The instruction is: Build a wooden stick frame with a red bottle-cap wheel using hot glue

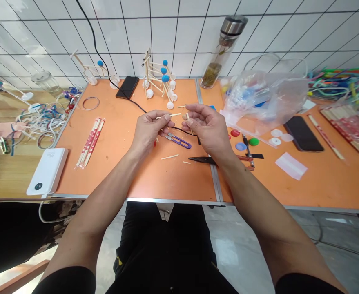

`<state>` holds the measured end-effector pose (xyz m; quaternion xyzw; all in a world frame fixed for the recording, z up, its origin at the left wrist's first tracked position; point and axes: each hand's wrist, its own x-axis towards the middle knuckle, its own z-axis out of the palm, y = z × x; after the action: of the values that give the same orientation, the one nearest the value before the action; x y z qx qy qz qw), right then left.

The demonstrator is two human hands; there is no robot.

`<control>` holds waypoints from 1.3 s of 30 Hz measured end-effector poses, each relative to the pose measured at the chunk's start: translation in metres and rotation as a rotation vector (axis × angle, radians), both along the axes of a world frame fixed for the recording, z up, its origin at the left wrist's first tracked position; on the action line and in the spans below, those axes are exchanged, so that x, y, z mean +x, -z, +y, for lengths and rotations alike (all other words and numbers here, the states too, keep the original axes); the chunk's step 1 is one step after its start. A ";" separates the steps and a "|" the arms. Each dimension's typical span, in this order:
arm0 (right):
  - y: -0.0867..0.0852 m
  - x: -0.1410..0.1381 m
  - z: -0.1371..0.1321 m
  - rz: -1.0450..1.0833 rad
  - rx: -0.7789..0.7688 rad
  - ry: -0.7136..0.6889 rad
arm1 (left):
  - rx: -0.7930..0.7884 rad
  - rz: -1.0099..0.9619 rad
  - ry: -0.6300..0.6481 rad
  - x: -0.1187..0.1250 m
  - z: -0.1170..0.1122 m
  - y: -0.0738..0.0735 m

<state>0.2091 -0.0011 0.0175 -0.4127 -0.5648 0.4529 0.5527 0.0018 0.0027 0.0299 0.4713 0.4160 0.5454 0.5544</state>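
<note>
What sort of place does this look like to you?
Probably a craft workshop: a model of wooden sticks and blue pom-poms stands on an orange table, beside wrapped chopsticks and colored pipe cleaners.

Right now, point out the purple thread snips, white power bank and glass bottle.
Purple thread snips (179,142): head view, on the handle.
White power bank (46,170): head view, on its top face.
Glass bottle (218,51): head view, on its body.

Single head-worn cam, mounted above and behind the near edge of the worktop (112,183), facing forward and down. Close on the left hand (148,130) and right hand (205,128). Wide lens: tiled wall (173,36) past the far edge at top, thighs (163,253) and floor (237,245) at bottom.
</note>
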 end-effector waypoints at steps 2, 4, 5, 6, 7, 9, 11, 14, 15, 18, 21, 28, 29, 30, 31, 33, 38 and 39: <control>0.003 -0.001 0.001 0.033 -0.046 -0.007 | -0.024 -0.007 -0.010 0.000 0.001 0.002; 0.006 -0.002 0.001 0.059 -0.096 -0.020 | -0.029 -0.010 -0.005 0.000 0.000 0.003; 0.007 -0.003 0.000 0.069 -0.115 -0.025 | -0.027 -0.012 -0.001 0.001 0.000 0.003; 0.007 -0.003 0.000 0.076 -0.125 -0.026 | -0.024 -0.013 0.003 0.001 0.000 0.003; 0.008 -0.003 0.000 0.082 -0.126 -0.025 | -0.022 -0.014 0.007 0.001 -0.001 0.003; 0.008 -0.002 0.000 0.094 -0.108 -0.024 | -0.023 -0.012 0.007 0.002 -0.002 0.002; 0.006 -0.001 0.001 0.108 -0.089 -0.035 | -0.033 -0.011 0.009 0.002 -0.003 -0.001; 0.002 -0.001 0.000 0.132 -0.085 -0.072 | -0.069 -0.014 0.057 0.003 -0.005 -0.006; 0.002 -0.002 0.000 0.135 -0.083 -0.084 | -0.087 -0.010 0.089 0.004 -0.006 -0.008; 0.003 -0.007 -0.002 0.115 -0.065 -0.100 | -0.127 0.006 0.207 0.006 -0.009 -0.012; 0.005 -0.009 -0.004 0.040 -0.024 -0.095 | -0.135 0.030 0.287 0.007 -0.012 -0.015; -0.001 -0.004 -0.004 -0.026 -0.070 -0.246 | -0.105 0.127 0.329 0.001 -0.010 -0.018; -0.002 -0.004 -0.004 -0.022 -0.082 -0.252 | -0.097 0.147 0.330 -0.001 -0.010 -0.019; -0.002 -0.003 -0.004 -0.024 -0.092 -0.253 | -0.091 0.171 0.329 -0.002 -0.010 -0.020; -0.003 -0.003 -0.004 -0.033 -0.099 -0.252 | -0.086 0.198 0.326 -0.003 -0.010 -0.021; -0.003 -0.003 -0.004 -0.062 -0.102 -0.244 | -0.087 0.249 0.317 -0.004 -0.011 -0.023; -0.007 -0.003 -0.006 -0.069 -0.072 -0.228 | -0.040 0.257 0.260 -0.001 -0.012 -0.020; -0.008 -0.003 -0.006 -0.057 -0.062 -0.227 | -0.022 0.246 0.244 0.000 -0.011 -0.019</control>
<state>0.2062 -0.0072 0.0256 -0.3758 -0.6090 0.5180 0.4686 0.0016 -0.0086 0.0490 0.5754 0.4264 0.4076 0.5665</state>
